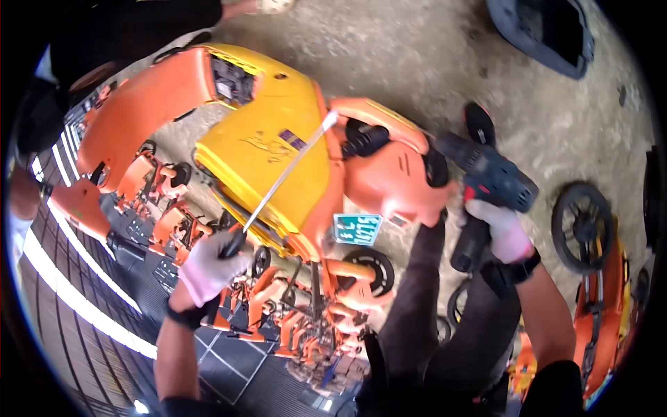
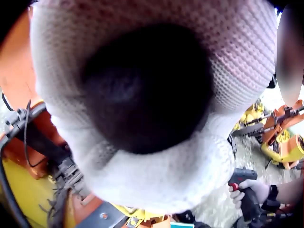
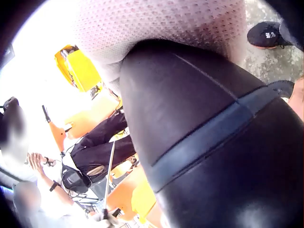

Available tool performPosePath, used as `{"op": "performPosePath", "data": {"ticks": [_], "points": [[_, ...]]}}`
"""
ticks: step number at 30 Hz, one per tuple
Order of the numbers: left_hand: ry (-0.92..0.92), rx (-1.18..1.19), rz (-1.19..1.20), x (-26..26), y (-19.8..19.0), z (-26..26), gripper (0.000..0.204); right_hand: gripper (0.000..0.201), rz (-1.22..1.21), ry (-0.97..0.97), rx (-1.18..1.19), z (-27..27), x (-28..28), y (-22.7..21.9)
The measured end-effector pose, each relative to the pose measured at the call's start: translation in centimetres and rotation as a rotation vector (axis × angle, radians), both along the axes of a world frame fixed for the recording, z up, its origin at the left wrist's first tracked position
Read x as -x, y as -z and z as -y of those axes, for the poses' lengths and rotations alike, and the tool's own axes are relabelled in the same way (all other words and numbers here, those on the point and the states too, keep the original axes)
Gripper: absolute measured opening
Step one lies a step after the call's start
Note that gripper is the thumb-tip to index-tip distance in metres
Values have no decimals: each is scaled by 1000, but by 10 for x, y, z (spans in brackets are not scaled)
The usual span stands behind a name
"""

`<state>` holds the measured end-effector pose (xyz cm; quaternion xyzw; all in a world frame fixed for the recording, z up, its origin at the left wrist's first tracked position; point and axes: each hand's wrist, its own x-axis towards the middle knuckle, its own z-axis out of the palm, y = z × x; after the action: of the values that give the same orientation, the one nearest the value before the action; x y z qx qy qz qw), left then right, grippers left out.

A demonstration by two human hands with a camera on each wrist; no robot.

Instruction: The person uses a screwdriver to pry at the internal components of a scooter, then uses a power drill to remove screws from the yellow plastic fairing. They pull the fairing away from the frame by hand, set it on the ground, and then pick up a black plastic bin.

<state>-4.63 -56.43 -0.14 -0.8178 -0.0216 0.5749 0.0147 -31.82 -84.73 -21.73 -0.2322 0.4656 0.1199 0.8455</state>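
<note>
In a white and pink knit glove, my left hand (image 1: 212,267) grips the black handle of a long screwdriver (image 1: 292,167). Its bright shaft slants up over the yellow panel (image 1: 267,156) of an orange scooter (image 1: 389,181), tip toward the far side in the head view. The handle's dark butt (image 2: 147,90) fills the left wrist view, with gloved fingers curled around it. My right hand (image 1: 501,226), gloved the same way, holds a dark cordless drill (image 1: 504,181) by its grip at the scooter's right. The drill's black battery base (image 3: 204,118) looms large in the right wrist view.
A green licence plate (image 1: 358,229) hangs on the scooter. Loose wheel (image 1: 583,226) stands at the right, and a grey plastic shell (image 1: 538,42) lies on the concrete floor (image 1: 417,62). Several orange scooters crowd the left and bottom. Another person (image 3: 97,147) is close by.
</note>
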Motion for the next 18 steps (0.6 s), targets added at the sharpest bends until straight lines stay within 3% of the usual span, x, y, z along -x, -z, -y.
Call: {"op": "performPosePath", "data": {"ticks": [1, 2, 3, 5, 7, 11, 14, 18], "points": [[79, 81, 104, -7, -10, -4, 19, 19, 51, -1, 44, 0, -6, 2], [123, 133, 171, 1, -24, -10, 19, 18, -68, -26, -25, -4, -4, 4], [-15, -77, 49, -2, -36, -7, 22, 20, -87, -83, -104, -3, -4, 4], [-240, -195, -31, 12, -51, 7, 31, 20, -80, -132, -142, -4, -9, -4], [-315, -150, -54, 22, -56, 6, 46, 22, 19, -149, -47, -11, -8, 0], [-275, -147, -165, 30, -46, 44, 49, 23, -6, -187, -83, -20, 0, 7], [37, -30, -95, 41, -30, 46, 45, 27, 9, -186, -113, -19, -1, 4], [98, -62, -123, 38, -17, 60, 39, 30, 11, -193, -143, -21, 9, 10]]}}
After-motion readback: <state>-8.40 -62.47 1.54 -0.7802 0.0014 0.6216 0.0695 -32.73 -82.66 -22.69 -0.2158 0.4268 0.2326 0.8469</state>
